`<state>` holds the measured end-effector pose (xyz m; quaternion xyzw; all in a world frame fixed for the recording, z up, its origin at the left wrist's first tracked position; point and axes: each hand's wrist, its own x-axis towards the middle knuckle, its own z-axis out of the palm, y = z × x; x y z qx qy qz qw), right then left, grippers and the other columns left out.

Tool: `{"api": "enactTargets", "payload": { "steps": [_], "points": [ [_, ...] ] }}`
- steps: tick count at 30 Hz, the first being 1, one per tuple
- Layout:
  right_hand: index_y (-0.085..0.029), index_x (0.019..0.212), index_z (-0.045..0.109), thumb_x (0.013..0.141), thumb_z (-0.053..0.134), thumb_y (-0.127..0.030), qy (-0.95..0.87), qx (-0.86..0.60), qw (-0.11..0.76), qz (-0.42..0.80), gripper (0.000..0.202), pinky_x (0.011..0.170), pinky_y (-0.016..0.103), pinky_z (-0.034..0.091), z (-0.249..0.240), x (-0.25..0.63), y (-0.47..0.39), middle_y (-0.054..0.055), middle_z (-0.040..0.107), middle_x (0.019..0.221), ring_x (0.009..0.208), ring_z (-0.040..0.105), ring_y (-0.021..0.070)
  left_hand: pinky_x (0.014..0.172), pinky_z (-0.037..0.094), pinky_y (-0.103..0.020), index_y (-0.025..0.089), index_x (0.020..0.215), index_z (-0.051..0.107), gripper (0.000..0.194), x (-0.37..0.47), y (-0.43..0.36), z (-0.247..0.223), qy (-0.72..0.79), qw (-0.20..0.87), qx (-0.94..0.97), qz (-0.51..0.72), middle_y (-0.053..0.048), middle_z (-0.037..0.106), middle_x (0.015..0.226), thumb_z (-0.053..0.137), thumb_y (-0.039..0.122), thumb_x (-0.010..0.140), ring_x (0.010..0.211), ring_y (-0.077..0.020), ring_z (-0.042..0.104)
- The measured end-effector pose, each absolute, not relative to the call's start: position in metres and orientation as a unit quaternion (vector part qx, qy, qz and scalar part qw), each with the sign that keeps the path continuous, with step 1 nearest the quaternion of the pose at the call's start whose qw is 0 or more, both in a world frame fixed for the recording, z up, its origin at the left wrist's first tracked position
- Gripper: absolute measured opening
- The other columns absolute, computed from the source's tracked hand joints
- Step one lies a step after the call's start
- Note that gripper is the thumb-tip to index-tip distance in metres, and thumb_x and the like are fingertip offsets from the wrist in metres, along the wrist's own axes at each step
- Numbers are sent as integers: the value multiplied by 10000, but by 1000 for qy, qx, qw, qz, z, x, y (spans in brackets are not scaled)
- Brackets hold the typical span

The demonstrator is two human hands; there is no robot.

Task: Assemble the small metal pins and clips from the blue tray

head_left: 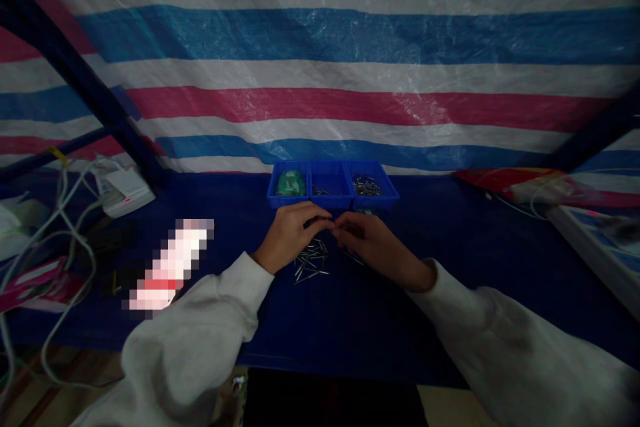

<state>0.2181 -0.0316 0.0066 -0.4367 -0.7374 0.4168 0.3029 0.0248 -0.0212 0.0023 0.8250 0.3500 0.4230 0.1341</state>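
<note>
My left hand (293, 232) and my right hand (367, 243) meet at the fingertips above the blue table, in front of three blue bins. Both have their fingers pinched together; whatever lies between the tips is too small to make out. Below and beside my left hand lies a loose pile of thin metal pins (311, 260). A few more pins (354, 256) lie under my right hand. The left bin (273, 199) holds a green packet (291, 183), the middle bin (337, 201) a few metal pieces, and the right bin (387, 201) a heap of small metal parts.
At the left are tangled white cables (40, 237), a white power strip (131, 192), a pink package (45, 283) and a blurred-out bright object (170, 267). A white box-like device (600, 253) and a red bag (500, 180) lie at the right. Striped sheeting (320, 33) hangs behind.
</note>
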Motion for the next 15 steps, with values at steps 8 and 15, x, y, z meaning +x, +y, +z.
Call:
{"api": "enactTargets", "payload": {
  "steps": [8,15],
  "points": [
    [-175,794,579,863,558,-310,-713,-439,327,438,153,483,243,345,6,220,-30,-32,539,606,508,485,107,863,545,-304,201,1171,653,243,25,-22,-4,305,81,853,416,-54,678,1078,541,183,956,969,-148,653],
    [-178,771,577,871,548,-301,-723,-445,323,418,162,473,238,341,11,217,-38,-31,545,591,503,492,107,763,533,-288,166,999,679,123,23,-24,0,310,62,868,383,-53,643,948,581,189,927,864,-153,632]
  ]
}}
